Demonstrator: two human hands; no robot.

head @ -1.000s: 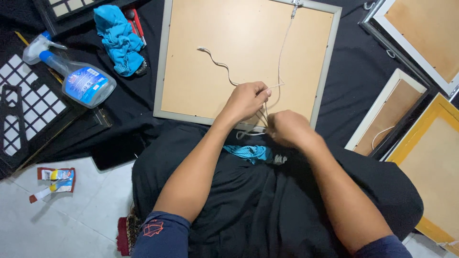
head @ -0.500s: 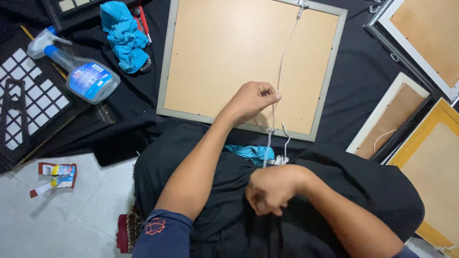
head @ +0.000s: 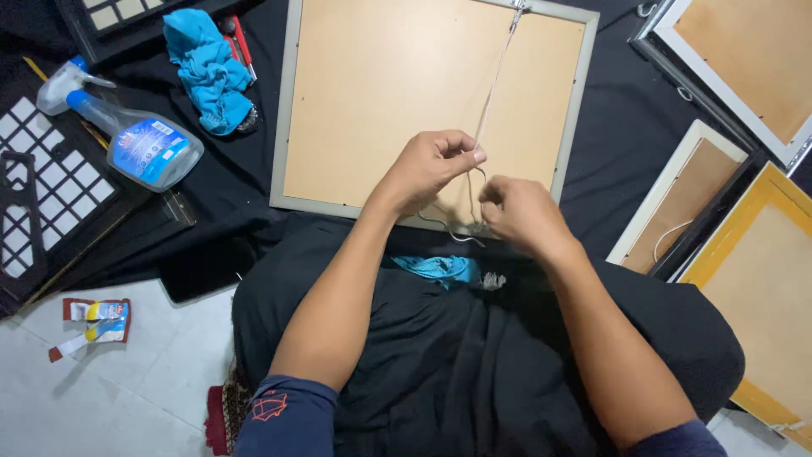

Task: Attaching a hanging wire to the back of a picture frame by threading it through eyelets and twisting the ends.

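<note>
Black cloth (head: 211, 190) covers most of the floor, w/ pale tile (head: 118, 389) showing at lower left; the person sits over it, lap draped in black fabric. Biggest item: a square picture frame (head: 283, 110) lying face down, grey border, tan backing board up, directly ahead of the hands. To the right, three more frames lie backs up, partly overlapping: a white-edged one (head: 744, 118) at top right, a smaller cream one (head: 655, 207), and a yellow one (head: 719, 241) at the edge. At far left, a dark lattice panel (head: 51, 195) w/ white squares. Near it, a clear spray bottle (head: 135, 140) w/ blue label lies on its side, and a crumpled blue rag (head: 203, 72) sits just beside a red-handled tool (head: 240, 42). A small torn packet (head: 93, 320) rests on the tile. Smallest: a thin white cord (head: 495, 80) running from a metal hanger at the frame's top edge straight down toward the person, long axis near-vertical in view, ending in loose loops at the frame's near edge. Left hand (head: 427, 169) pinches the cord, fingers closed narrow on it, above the backing. Right hand (head: 520, 211) is just beside, lower and right, fingers curled shut around the cord's loose end. Both hands are on the cord; left is farther up it.
</note>
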